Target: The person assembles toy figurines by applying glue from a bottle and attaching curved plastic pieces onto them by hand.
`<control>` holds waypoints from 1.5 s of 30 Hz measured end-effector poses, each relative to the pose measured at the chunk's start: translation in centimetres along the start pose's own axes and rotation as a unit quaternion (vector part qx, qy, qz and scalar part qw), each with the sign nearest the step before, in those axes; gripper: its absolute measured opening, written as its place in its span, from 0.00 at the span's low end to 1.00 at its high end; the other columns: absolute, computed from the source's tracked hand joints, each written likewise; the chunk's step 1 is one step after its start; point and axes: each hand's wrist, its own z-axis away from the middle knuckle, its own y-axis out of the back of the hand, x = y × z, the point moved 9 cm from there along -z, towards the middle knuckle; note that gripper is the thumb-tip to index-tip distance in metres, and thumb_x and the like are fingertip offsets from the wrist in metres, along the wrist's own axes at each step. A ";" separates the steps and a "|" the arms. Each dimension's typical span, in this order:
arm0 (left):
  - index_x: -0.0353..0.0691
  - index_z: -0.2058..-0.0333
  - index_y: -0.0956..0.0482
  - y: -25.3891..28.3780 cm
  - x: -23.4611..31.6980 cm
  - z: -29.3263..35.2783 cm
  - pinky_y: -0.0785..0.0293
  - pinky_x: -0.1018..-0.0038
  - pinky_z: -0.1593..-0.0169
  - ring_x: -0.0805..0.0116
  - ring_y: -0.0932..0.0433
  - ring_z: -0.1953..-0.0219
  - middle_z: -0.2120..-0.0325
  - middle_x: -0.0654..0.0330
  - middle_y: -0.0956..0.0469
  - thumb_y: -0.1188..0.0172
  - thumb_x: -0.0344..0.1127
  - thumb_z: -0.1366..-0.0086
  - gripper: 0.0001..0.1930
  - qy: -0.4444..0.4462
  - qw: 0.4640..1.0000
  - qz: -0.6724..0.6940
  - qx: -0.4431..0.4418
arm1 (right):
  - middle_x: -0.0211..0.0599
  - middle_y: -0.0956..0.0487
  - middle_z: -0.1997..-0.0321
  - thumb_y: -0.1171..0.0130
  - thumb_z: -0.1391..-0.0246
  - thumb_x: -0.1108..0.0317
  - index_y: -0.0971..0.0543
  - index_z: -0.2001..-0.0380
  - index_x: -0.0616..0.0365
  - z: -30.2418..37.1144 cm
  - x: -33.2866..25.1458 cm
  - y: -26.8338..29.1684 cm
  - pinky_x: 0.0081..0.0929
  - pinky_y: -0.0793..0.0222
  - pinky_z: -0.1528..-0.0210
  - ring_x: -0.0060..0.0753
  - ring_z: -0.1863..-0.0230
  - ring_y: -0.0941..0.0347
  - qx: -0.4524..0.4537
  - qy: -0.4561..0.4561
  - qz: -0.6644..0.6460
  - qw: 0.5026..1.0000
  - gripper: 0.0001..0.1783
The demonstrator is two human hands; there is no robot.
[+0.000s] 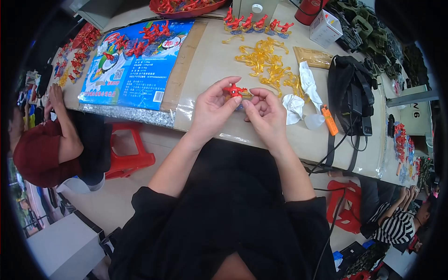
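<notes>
Above the table's front edge, both my hands close round a small red toy figure (236,89) with a dark and white spot on its front. My left hand (211,111) pinches it between thumb and fingers. On the figure's other side, the thumb and curled fingers of my right hand (269,115) press in. Bits of clear yellow and bluish plastic show between my fingertips; their shape is mostly hidden. Just beyond lies a loose heap of translucent yellow plastic pieces (267,57). Red figures on clear bases (247,22) stand in a row farther back.
Left, more red figures (151,33) lie on a blue printed cardboard sheet (123,86). A red basket (186,8) stands behind. Crumpled tissue (293,108), an orange tool-like object (329,120) and a black strap with a cabled device (352,98) lie right. Co-workers sit on both sides.
</notes>
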 end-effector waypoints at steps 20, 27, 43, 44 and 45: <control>0.34 0.63 0.27 -0.6 -0.1 0.6 0.32 0.84 0.63 0.78 0.31 0.67 0.65 0.61 0.32 0.48 0.20 0.45 0.10 -0.046 0.981 -0.190 0.008 | 0.31 0.30 0.73 0.49 0.51 0.78 0.32 0.66 0.66 0.2 -0.3 0.6 0.10 0.32 0.79 0.11 0.80 0.34 0.028 0.017 0.040 0.999 0.07; 0.33 0.64 0.26 -0.7 -0.1 0.6 0.33 0.84 0.65 0.79 0.32 0.68 0.66 0.61 0.32 0.48 0.20 0.46 0.10 -0.055 0.987 -0.150 -0.011 | 0.29 0.30 0.76 0.49 0.51 0.77 0.31 0.70 0.66 0.2 -0.5 0.4 0.11 0.31 0.78 0.11 0.80 0.33 0.022 0.024 0.032 0.999 0.05; 0.38 0.52 0.39 0.1 0.1 0.4 0.34 0.83 0.59 0.79 0.31 0.65 0.67 0.63 0.31 0.47 0.20 0.46 0.22 -0.016 1.000 0.011 -0.003 | 0.30 0.31 0.74 0.47 0.52 0.76 0.32 0.62 0.68 0.3 0.0 -0.3 0.11 0.34 0.77 0.13 0.77 0.34 -0.019 -0.051 -0.132 0.990 0.13; 0.38 0.53 0.39 0.1 0.0 0.4 0.34 0.82 0.59 0.79 0.31 0.64 0.67 0.63 0.31 0.47 0.20 0.46 0.21 -0.016 1.000 0.011 -0.005 | 0.30 0.31 0.74 0.47 0.52 0.76 0.32 0.62 0.68 0.3 0.0 -0.3 0.11 0.34 0.77 0.13 0.77 0.34 -0.019 -0.049 -0.133 0.990 0.13; 0.38 0.55 0.38 0.1 -0.1 0.4 0.34 0.82 0.58 0.79 0.31 0.64 0.67 0.63 0.32 0.47 0.20 0.47 0.20 -0.016 1.000 0.012 -0.007 | 0.30 0.30 0.74 0.46 0.53 0.76 0.32 0.62 0.69 0.4 0.0 -0.6 0.11 0.34 0.76 0.13 0.78 0.34 -0.034 -0.052 -0.126 0.990 0.14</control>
